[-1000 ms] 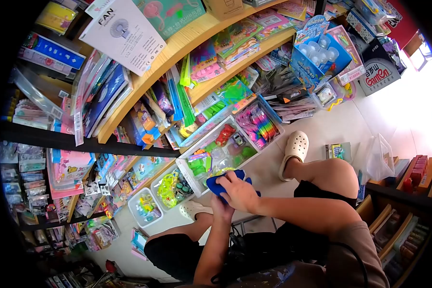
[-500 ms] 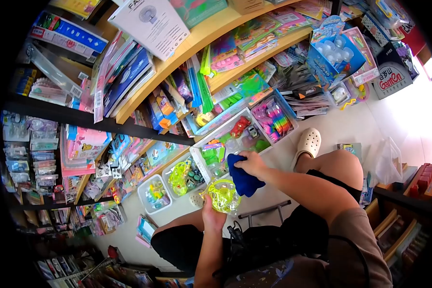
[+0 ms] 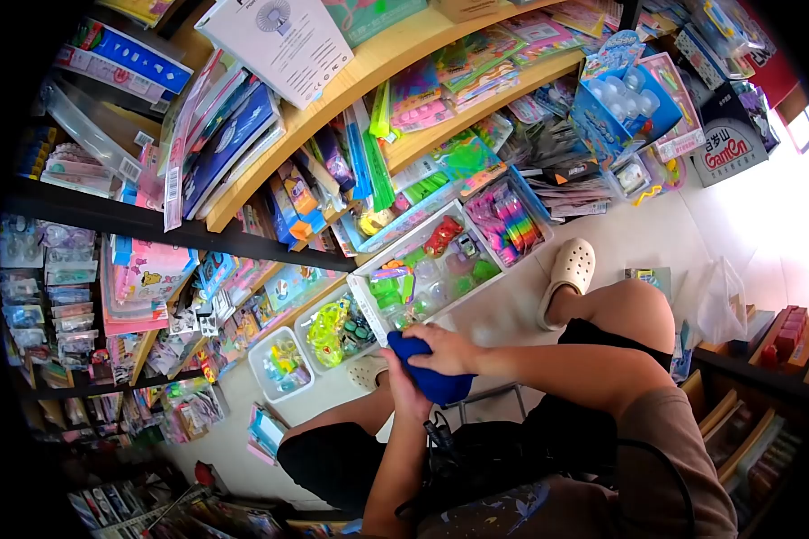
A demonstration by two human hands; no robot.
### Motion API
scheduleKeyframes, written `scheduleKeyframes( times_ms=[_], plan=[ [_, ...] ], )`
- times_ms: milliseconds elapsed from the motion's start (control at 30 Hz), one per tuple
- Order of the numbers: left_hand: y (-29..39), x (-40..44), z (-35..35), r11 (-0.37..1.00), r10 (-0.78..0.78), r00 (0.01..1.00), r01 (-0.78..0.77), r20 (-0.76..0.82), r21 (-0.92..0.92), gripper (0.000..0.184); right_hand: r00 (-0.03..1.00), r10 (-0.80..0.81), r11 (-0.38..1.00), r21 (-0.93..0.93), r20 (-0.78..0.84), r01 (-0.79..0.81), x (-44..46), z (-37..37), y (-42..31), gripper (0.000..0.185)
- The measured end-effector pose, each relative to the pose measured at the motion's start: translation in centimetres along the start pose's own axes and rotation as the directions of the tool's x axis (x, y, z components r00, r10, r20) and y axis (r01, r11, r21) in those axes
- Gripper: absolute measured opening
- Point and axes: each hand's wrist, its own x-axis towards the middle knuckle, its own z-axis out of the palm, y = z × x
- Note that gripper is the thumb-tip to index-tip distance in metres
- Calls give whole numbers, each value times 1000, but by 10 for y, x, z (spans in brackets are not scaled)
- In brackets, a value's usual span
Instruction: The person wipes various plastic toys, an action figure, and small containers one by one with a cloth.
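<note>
My right hand (image 3: 447,350) grips a bunched dark blue cloth (image 3: 439,386) in front of my lap. Under and beside the cloth, my left hand (image 3: 407,393) is closed around a round, clear and yellow-green plastic item, which the cloth now covers. Just beyond my hands is a white bin (image 3: 361,304) of small toys, among them a red one (image 3: 443,235) and green ones. Left of it a clear tub (image 3: 311,345) holds yellow-green and dark pieces, and a smaller tub (image 3: 259,357) holds small yellow and blue pieces.
Wooden shelves (image 3: 368,79) packed with stationery curve across the front. A blue display box (image 3: 616,112) of clear balls stands at the right, near a black carton (image 3: 728,144). A clear plastic bag (image 3: 724,296) and wooden compartments (image 3: 737,431) are on my right. My knees flank a metal frame (image 3: 485,395).
My right hand has brought the blue cloth left and down onto the yellow-green item in my left hand, hiding it. The view has shifted slightly.
</note>
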Motion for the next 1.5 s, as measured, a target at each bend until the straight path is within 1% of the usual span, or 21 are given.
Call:
scheduleKeyframes(
  times_ms=[33, 100, 133, 200, 267, 367, 467, 533, 667, 700, 767, 867, 967, 1067, 1133, 1167, 1200, 1233, 1333, 1433, 1500],
  plan=[
    [-1, 2, -7, 1000, -11, 1000, 12, 13, -28, 68, 996, -79, 996, -34, 48, 80, 2, 6, 5, 51],
    [-4, 5, -28, 996, -33, 999, 36, 38, -84, 67, 994, -100, 992, -71, 47, 103, 2, 15, 17, 47],
    [-5, 2, -28, 983, -86, 993, 98, 84, -155, 60, 998, -62, 989, -136, 24, 65, 1, 12, 12, 46],
    [-11, 3, -34, 977, -163, 982, 174, 97, -121, 55, 1000, 8, 965, -263, -31, -15, 1, 2, 3, 44],
    [-16, 8, -48, 960, -242, 965, 254, 103, -121, 48, 993, 45, 949, -306, -113, -78, 7, -4, 1, 42],
    [-18, 12, -54, 979, -170, 976, 184, 134, -93, 45, 985, 52, 926, -362, -165, -110, 9, -10, -13, 40],
    [-16, 14, -59, 981, -152, 985, 160, 78, -111, 44, 985, 46, 914, -390, -166, -109, 11, -10, -17, 39],
    [-17, 21, -71, 980, -126, 988, 138, 83, -146, 45, 983, 23, 914, -395, -183, -95, 15, -10, -13, 38],
    [2, 19, -83, 964, -98, 995, 102, 28, -247, 47, 961, 123, 843, -486, -246, -232, 24, -23, 9, 39],
    [10, 16, -79, 979, -32, 999, 38, 34, -201, 48, 957, 165, 810, -520, -238, -269, 23, -26, 20, 39],
    [32, 12, -74, 968, -65, 995, 81, 75, -240, 46, 945, 245, 739, -589, -216, -326, 20, -30, 38, 38],
    [44, 35, -91, 985, 7, 995, -24, -99, -172, 41, 918, 390, 616, -762, 72, -202, 12, -28, 42, 35],
    [55, 72, -122, 991, 49, 959, -81, -280, -103, 35, 879, 441, 622, -768, 183, -152, 1, -27, 23, 32],
    [75, 115, -177, 981, 142, 909, -183, -393, -68, 31, 870, 450, 644, -748, 202, -159, -2, -27, 19, 31],
    [97, 143, -236, 962, 270, 942, -274, -201, 4, 33, 876, 444, 652, -738, 187, -174, -4, -31, 17, 31],
    [108, 143, -226, 956, 275, 921, -293, -275, -28, 34, 879, 443, 651, -738, 178, -179, -6, -34, 18, 30],
    [118, 140, -216, 987, 157, 827, -149, -539, 59, 36, 880, 444, 650, -738, 172, -184, -9, -36, 19, 30],
    [122, 140, -210, 995, 67, 643, 18, -763, 103, 39, 877, 450, 640, -746, 169, -184, -12, -39, 19, 30],
    [100, 156, -203, 894, 196, 564, 233, -802, 383, 28, 870, 468, 622, -758, 158, -197, -14, -48, 14, 30],
    [44, 193, -193, 655, 425, 780, 84, -459, 750, 18, 849, 504, 623, -747, 157, -232, -21, -51, 11, 30],
    [3, 230, -187, 438, 423, 898, -86, -120, 895, 21, 850, 494, 645, -733, 182, -217, -25, -53, 11, 31]
  ],
)
